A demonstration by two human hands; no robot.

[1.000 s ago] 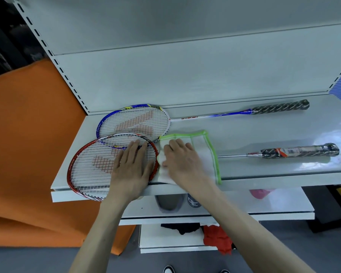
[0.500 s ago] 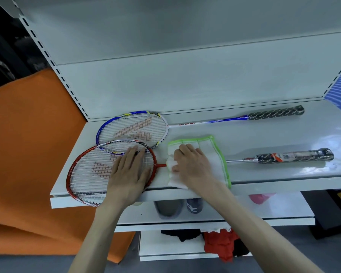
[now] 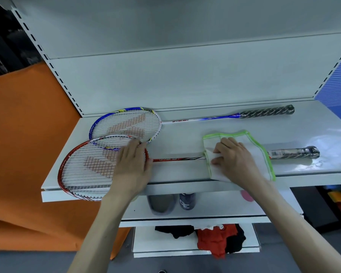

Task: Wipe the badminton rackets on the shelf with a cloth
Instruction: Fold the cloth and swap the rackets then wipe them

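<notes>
White metal shelf (image 3: 181, 133) with a glossy top, plain back panels and slotted uprights; orange fabric (image 3: 28, 144) hangs left of the shelf, a blue ribbed panel (image 3: 339, 79) sits at its right end. Red racket (image 3: 91, 166) lies flat along the shelf's front edge, head to the left and slightly overhanging the lip, thin shaft running right to a wrapped grip (image 3: 295, 152). Blue racket (image 3: 124, 125) lies behind it near the shelf's back wall, dark spiral-taped handle (image 3: 266, 111) to the right; the two oval strung heads overlap, red frame on top. Left hand (image 3: 132, 166) is flat, fingers spread, pressing the red racket's head at the throat. Right hand (image 3: 234, 158) is closed around the white cloth (image 3: 260, 154), soft, green-edged, wrapped over the red racket's shaft just short of its grip, so that stretch of shaft is hidden. Below the shelf on a lower tier: a grey rounded item (image 3: 161, 202), a dark bottle (image 3: 187, 200), something pink (image 3: 246, 196). Lowest tier holds crumpled red and black clothes (image 3: 215, 237).
</notes>
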